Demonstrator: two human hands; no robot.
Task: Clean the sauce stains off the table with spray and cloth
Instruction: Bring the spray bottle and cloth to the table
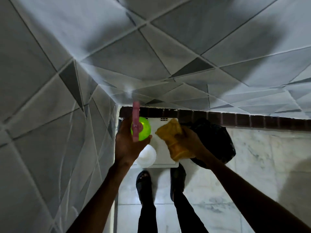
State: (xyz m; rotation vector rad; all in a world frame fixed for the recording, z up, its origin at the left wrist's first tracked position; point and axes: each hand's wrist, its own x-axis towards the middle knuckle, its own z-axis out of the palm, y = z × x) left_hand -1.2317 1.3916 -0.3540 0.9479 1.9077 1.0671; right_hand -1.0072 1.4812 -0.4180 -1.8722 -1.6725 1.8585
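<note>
My left hand point(127, 142) grips a bright green spray bottle point(143, 129) with a pink spray head point(136, 120); I see it from above, its nozzle pointing away from me toward the tiled wall. My right hand point(188, 140) is closed on a crumpled yellow cloth point(173, 140), held just right of the bottle. Both hands hover over a small white table point(164, 154) that stands in the corner on the floor. No sauce stains can be made out on its visible surface.
A white round object point(147, 156) sits on the table's near left part. A black plastic bag point(213, 138) lies to the right against the wall. Grey tiled walls close off the left and far sides. My feet point(143, 182) stand on marble floor before the table.
</note>
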